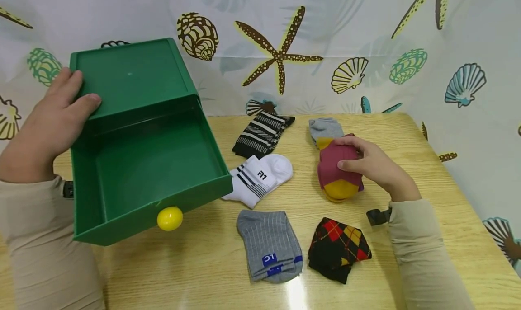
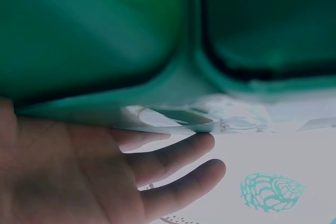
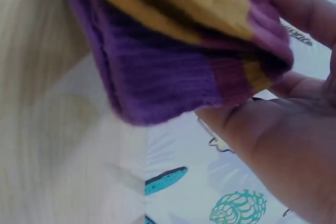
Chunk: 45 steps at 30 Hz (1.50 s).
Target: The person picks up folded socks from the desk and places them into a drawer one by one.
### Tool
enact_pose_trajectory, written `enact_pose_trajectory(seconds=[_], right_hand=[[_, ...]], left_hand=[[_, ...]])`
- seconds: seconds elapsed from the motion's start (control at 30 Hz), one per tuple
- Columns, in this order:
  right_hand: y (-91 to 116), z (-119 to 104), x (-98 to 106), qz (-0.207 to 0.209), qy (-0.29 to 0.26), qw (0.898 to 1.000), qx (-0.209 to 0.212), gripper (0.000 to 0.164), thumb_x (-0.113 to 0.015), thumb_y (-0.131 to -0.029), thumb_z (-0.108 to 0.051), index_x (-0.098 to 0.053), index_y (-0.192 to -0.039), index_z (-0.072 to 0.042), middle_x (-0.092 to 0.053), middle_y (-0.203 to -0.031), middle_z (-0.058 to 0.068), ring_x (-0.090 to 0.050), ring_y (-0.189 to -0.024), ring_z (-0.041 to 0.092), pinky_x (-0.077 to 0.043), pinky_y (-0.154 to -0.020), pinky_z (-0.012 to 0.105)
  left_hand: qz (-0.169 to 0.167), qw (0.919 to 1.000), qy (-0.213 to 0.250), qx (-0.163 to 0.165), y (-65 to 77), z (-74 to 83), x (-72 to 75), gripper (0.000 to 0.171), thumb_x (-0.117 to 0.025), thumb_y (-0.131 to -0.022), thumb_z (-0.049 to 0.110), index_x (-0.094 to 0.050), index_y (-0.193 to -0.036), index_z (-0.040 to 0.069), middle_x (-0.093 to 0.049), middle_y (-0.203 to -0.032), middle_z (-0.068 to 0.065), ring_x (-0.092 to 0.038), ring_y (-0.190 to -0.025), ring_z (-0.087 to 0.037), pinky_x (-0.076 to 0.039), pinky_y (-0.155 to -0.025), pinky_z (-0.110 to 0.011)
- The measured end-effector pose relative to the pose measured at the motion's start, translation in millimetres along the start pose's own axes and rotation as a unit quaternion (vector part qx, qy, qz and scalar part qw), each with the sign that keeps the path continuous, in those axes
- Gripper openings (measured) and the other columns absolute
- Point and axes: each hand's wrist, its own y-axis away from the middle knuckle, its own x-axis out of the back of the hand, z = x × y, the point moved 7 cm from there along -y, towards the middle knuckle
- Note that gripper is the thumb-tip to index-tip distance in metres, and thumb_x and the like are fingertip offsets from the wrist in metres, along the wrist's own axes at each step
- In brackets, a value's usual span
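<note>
A green box [image 1: 150, 161] with its drawer pulled out stands at the left, and a yellow knob [image 1: 169, 218] sits on the drawer front. My left hand [image 1: 61, 115] rests against the box's left side, thumb over the top edge; in the left wrist view its fingers [image 2: 178, 161] lie extended along the wall. My right hand [image 1: 376, 165] pinches a folded pair of maroon, yellow and purple socks [image 1: 339, 170] between thumb and fingers. In the right wrist view those socks [image 3: 163, 72] show their purple cuff. Plain grey socks [image 1: 325, 129] lie just behind them.
Black-and-white striped socks [image 1: 262, 133] and white socks [image 1: 260, 176] lie right of the drawer. Nearer the front are grey socks with blue labels [image 1: 270, 246] and argyle socks [image 1: 339, 249]. Behind the wooden table [image 1: 195, 274] hangs a sea-patterned curtain [image 1: 358, 25].
</note>
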Motion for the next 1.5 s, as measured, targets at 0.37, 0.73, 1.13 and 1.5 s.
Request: enact_pose_trajectory(seconds=[0.37,0.73,1.13,1.5], right_hand=[[11,-27,17,0.154,-0.078,0.984,0.044,0.039,-0.056,-0.103,-0.002,-0.06,-0.141,-0.008,-0.049,-0.143,0.018,-0.053,-0.122,0.032,-0.054,-0.087,0.025],[29,-62,22,0.152,-0.326,0.913,0.192,0.076,-0.054,-0.092,0.021,-0.034,-0.156,-0.013,-0.053,-0.129,0.019,-0.056,-0.114,0.03,-0.053,-0.093,0.031],[48,-81,30,0.29,-0.318,0.85,0.305,0.041,-0.058,-0.093,0.017,-0.066,-0.129,0.001,-0.064,-0.122,0.019,-0.057,-0.111,0.032,-0.052,-0.095,0.032],[82,-108,44,0.415,-0.189,0.795,0.399,0.031,-0.063,-0.078,0.01,-0.074,-0.107,0.011,-0.072,-0.088,0.013,-0.06,-0.12,0.03,-0.047,-0.102,0.033]], left_hand=[[0.008,1.0,-0.001,0.005,-2.7,-5.0,0.7,0.067,-0.021,-0.108,0.036,0.013,-0.158,0.007,0.024,-0.164,-0.013,0.021,-0.148,-0.04,0.003,-0.112,-0.069],[0.003,1.0,0.001,0.002,-3.1,-5.7,-1.1,0.068,-0.021,-0.108,0.037,0.013,-0.158,0.007,0.024,-0.164,-0.013,0.022,-0.147,-0.04,0.004,-0.112,-0.07],[0.004,1.0,0.001,0.007,-1.9,-8.0,-2.3,0.068,-0.021,-0.108,0.038,0.012,-0.159,0.006,0.024,-0.164,-0.014,0.022,-0.147,-0.041,0.004,-0.112,-0.07],[0.015,0.9998,-0.002,0.009,-4.5,-6.1,0.3,0.067,-0.021,-0.108,0.037,0.009,-0.16,0.007,0.022,-0.165,-0.012,0.02,-0.148,-0.04,0.002,-0.112,-0.07]])
